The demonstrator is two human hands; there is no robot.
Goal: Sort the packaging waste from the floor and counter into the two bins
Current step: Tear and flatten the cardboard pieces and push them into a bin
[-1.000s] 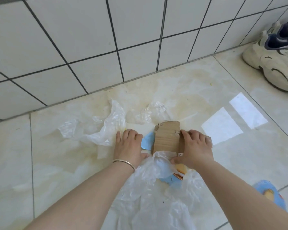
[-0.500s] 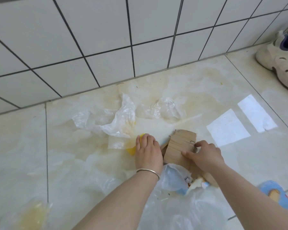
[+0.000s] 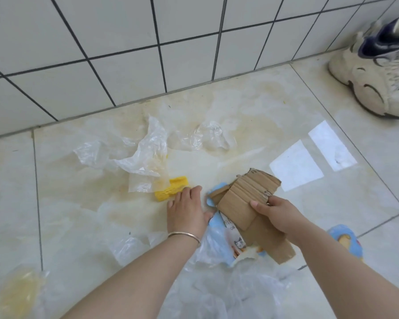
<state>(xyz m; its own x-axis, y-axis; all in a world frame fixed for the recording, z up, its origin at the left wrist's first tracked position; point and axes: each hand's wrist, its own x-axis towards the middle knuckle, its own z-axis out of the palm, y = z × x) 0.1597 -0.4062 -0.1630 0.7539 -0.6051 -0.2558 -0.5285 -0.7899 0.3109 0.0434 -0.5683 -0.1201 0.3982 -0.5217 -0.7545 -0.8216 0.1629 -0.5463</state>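
Down on the pale floor (image 3: 78, 215), both bare arms reach forward from the bottom of the view. The left hand (image 3: 186, 210) lies flat with its back up and its fingers straight and close together. The fingertips touch the near end of a small yellow foam piece (image 3: 171, 191). It does not grip the foam. A thin bracelet (image 3: 184, 236) sits on that wrist.

The right hand (image 3: 275, 214) is bent at the wrist and holds a stack of torn brown cardboard (image 3: 244, 199). The thumb presses on top of the stack and the other fingers curl round its right edge. The far end of the cardboard is tipped up a little. Under the cardboard lies a blue printed wrapper (image 3: 228, 238), partly hidden.

Clear plastic bags lie all about. One crumpled clear bag (image 3: 148, 153) sits just behind the yellow foam, and a smaller clear bag (image 3: 207, 134) is near the wall (image 3: 124, 54). A big clear bag (image 3: 228, 293) lies near the bottom, between the arms. A yellowish bag (image 3: 16, 291) is in the bottom left corner. Another blue wrapper (image 3: 346, 242) peeks out beside the right arm.

A white shoe (image 3: 376, 81) stands by the wall at the top right, well apart from the hands.
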